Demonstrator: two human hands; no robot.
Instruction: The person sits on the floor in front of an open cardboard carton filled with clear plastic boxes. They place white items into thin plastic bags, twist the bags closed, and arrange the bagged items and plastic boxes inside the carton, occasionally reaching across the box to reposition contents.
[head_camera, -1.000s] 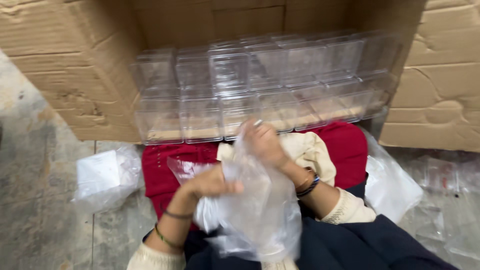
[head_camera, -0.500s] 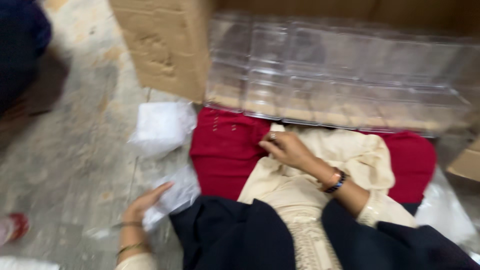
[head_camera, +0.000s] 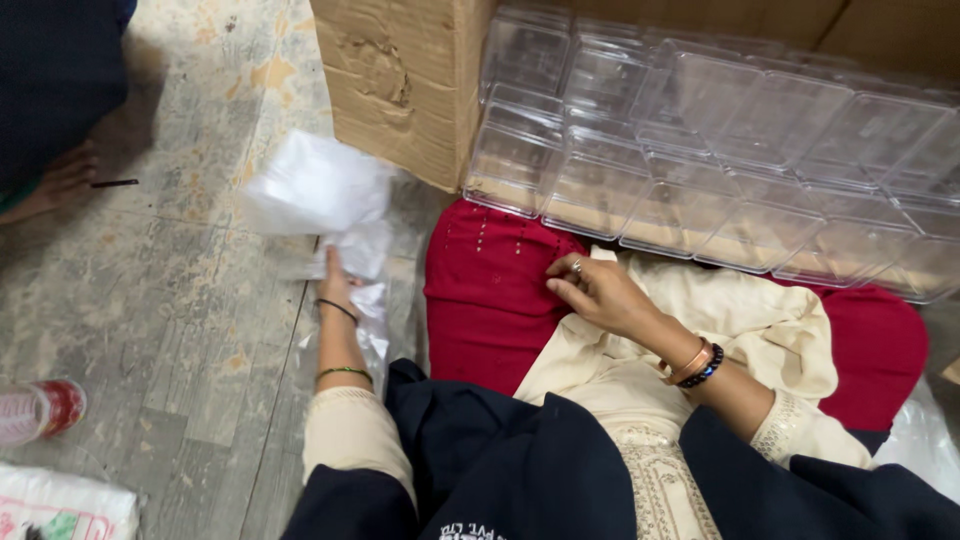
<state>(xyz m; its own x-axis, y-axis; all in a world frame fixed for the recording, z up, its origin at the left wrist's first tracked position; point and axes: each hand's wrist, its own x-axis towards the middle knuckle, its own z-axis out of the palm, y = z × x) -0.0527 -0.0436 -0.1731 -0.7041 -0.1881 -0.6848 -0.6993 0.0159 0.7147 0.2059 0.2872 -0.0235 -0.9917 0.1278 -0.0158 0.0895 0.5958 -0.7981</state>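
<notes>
My left hand reaches out to the left and grips a clear plastic bag lying on the floor beside a heap of similar bags. My right hand rests on a cream garment, fingers pinching its upper edge where it overlaps a red garment. Both garments lie spread on my lap and the floor in front of me.
Stacked clear plastic boxes fill an open cardboard carton just beyond the garments. Another person's foot is at the far left. A red-capped bottle and a printed packet lie bottom left. More plastic lies at the right.
The plastic bag I held in front of me with both hands is gone from my lap. My left hand has reached out to the bags on the floor; my right hand has settled on the cream garment.
</notes>
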